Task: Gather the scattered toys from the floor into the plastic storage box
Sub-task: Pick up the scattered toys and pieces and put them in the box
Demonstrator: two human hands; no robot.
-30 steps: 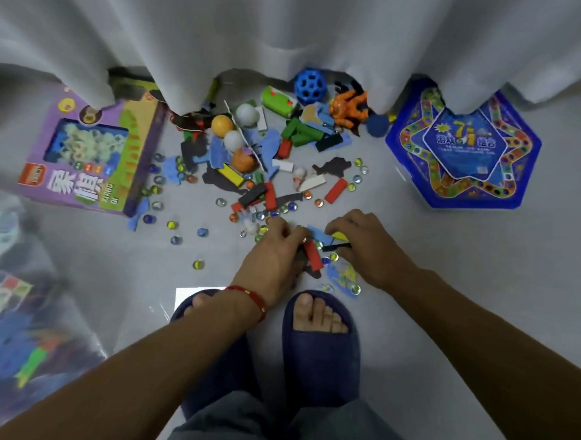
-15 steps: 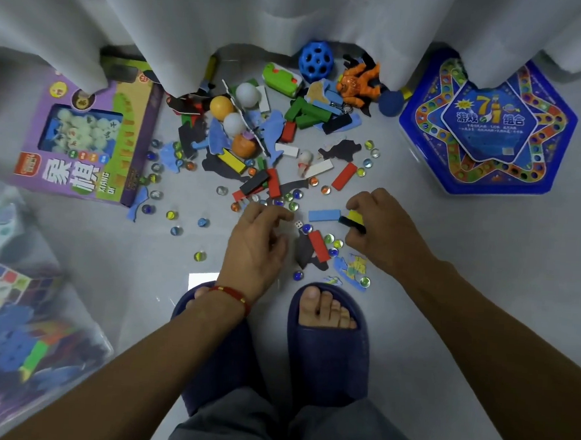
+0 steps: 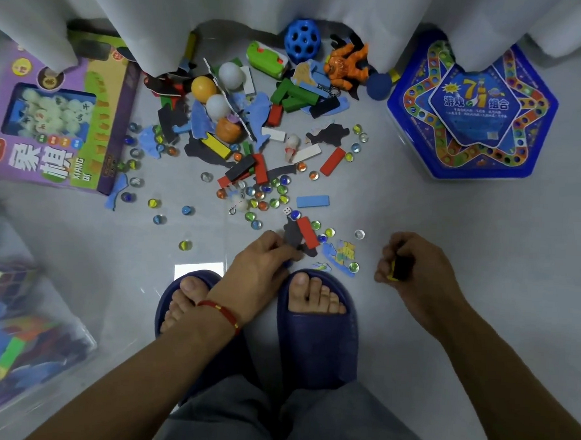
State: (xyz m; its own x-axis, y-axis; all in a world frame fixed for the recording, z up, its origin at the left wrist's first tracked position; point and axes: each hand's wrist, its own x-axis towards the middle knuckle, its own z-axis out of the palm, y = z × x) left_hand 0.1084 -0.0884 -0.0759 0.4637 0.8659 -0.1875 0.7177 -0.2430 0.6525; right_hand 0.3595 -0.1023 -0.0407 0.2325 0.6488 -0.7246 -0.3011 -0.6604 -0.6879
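Observation:
Scattered toys cover the floor ahead: marbles (image 3: 263,205), a red block (image 3: 308,232), a blue block (image 3: 312,200), ping-pong balls (image 3: 231,74), a blue holed ball (image 3: 302,40) and an orange figure (image 3: 346,66). My left hand (image 3: 257,268) rests on the floor by my feet, its fingertips pinched on the edge of a black foam piece (image 3: 293,242). Off to the right, my right hand (image 3: 414,266) is closed around a black and yellow block (image 3: 400,269), lifted off the floor. The clear plastic storage box (image 3: 81,329) stands at the lower left with toys inside.
A purple game box (image 3: 60,120) lies at the left and a blue hexagonal game box (image 3: 472,112) at the right. White curtains (image 3: 227,8) hang over the back of the pile. My feet in dark blue slippers (image 3: 316,333) stand just behind the toys.
My right hand has drawn back to the right with the black and yellow block. My left hand has shifted right and closer to my feet, onto the black foam piece.

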